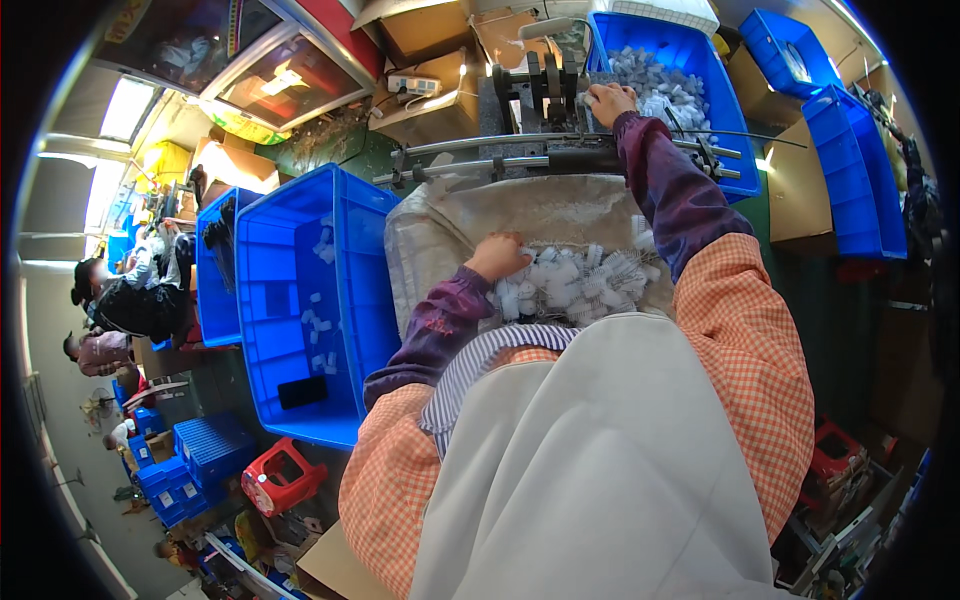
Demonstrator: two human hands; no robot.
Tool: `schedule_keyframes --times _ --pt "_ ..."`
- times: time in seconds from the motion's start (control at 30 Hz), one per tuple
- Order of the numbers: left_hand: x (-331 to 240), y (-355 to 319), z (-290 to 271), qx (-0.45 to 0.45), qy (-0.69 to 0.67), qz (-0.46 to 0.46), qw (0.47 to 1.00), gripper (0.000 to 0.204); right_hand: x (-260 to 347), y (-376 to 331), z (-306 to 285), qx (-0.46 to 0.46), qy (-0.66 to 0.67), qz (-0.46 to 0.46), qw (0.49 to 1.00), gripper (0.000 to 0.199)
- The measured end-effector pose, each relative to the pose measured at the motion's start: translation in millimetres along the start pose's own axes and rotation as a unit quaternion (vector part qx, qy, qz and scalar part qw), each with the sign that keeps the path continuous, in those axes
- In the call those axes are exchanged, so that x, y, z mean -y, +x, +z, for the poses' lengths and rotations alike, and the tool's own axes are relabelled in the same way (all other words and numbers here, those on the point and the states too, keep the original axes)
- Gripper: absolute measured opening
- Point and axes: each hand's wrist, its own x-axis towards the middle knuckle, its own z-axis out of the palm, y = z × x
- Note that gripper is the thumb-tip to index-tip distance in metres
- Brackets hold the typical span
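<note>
Left hand (500, 256) is laid at the left edge of a heap of translucent plastic pieces (575, 285), its fingers loosely curled; whether any piece is gripped cannot be told. The heap is held in a pale cloth (425, 225) spread in front of the person's body. The right hand (610, 103) is reached forward to the side of a dark metal machine (548, 95), its fingers bent inward; what, if anything, is pinched there cannot be made out. Just beside that hand, a blue bin (737, 125) is piled with similar pieces. Metal rods (450, 144) are set crosswise between the machine and the cloth. To the left, a few pieces and a black rectangular object (302, 392) are contained in a larger blue crate (372, 290).
</note>
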Motion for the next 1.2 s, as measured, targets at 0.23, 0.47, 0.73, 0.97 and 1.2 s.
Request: schedule_keyframes --times 0.23,0.47,0.73,0.97,1.2 --pt "-5.2 -3.4 -5.2 -0.022 -0.023 0.004 0.999 0.035 0.6 0.7 -3.9 0.015 0.020 -0.011 1.000 0.021" --pt "-9.1 -2.8 -5.3 -0.056 -0.039 0.013 0.998 0.033 14.7 -11.2 -12.8 -0.068 -0.078 -0.073 0.992 0.014" --pt "-42.4 -2.0 -53.8 -0.221 -0.185 0.080 0.954 0.027 34.9 -67.0 -44.8 -0.165 0.069 -0.121 0.976 0.013" --pt "-90.3 47.6 -112.8 -0.342 -0.338 0.069 0.874 0.031 71.8 -125.7 -87.4 -0.070 0.256 -0.131 0.955 0.021" --pt "-94.8 52.1 -104.7 -0.431 -0.256 0.147 0.853 0.023 84.5 -139.2 -95.7 -0.008 0.323 -0.155 0.934 0.027"
